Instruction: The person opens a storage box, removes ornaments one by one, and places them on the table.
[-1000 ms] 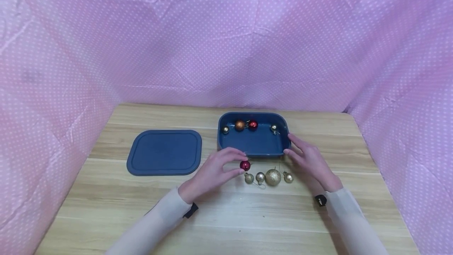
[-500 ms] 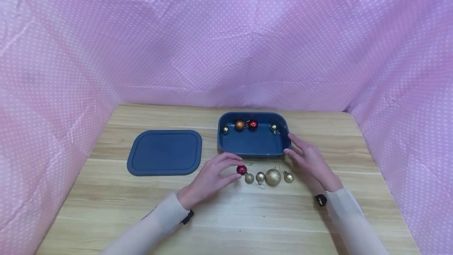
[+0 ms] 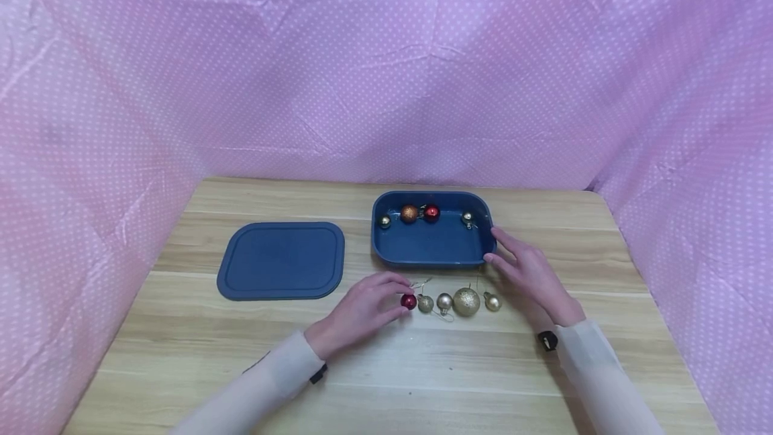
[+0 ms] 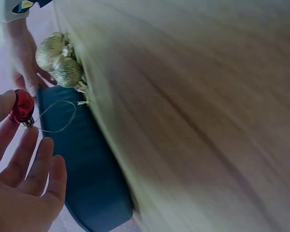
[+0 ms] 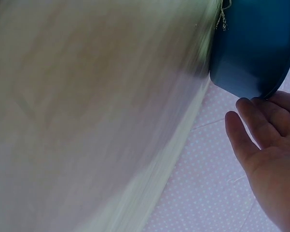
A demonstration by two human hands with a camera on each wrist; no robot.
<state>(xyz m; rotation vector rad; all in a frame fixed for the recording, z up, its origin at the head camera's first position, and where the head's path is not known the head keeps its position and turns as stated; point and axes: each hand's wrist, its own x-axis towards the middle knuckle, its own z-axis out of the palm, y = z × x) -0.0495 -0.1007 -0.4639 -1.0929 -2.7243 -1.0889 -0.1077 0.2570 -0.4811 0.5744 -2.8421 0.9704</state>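
My left hand (image 3: pixel 368 307) pinches a small red bauble (image 3: pixel 408 301) between thumb and fingertips, low at the table, at the left end of a row of gold baubles (image 3: pixel 466 302). The left wrist view shows the red bauble (image 4: pixel 22 106) at my fingertips with its thin wire loop (image 4: pixel 55 116) trailing. A dark blue tray (image 3: pixel 432 259) stands just behind the row and holds several baubles (image 3: pixel 410 213) along its far wall. My right hand (image 3: pixel 522 267) rests with straight fingers against the tray's right front corner (image 5: pixel 241 87).
A dark blue lid (image 3: pixel 280 260) lies flat on the wooden table (image 3: pixel 423 368) to the left of the tray. Pink dotted cloth (image 3: pixel 386 66) walls the table on three sides. Bare wood stretches between me and the baubles.
My left hand has carried the red bauble down and slightly left, from near the tray's front rim to the table beside the gold baubles. The right hand has stayed at the tray.
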